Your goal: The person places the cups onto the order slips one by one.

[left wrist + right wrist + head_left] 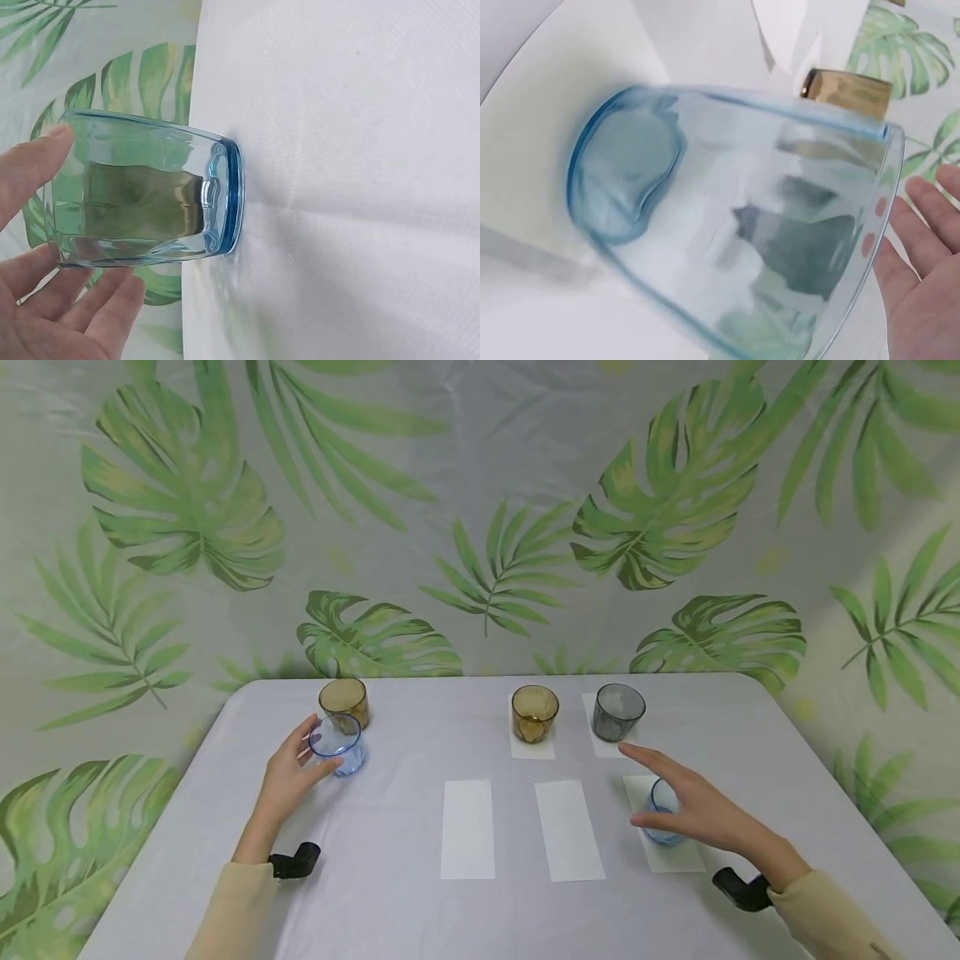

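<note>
On the tabletop (390, 843), the left hand (288, 775) is gripping a blue glass (347, 752) near an amber glass (343, 695). The right hand (705, 808) is spreading its fingers, ungrasping, by a second blue glass (663, 837) standing on white paper (678, 858).

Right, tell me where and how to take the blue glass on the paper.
I'd take the blue glass by its upper wall, just below the rim, from its right: it stands upright, wider at the mouth, and the right hand is on that side.
</note>
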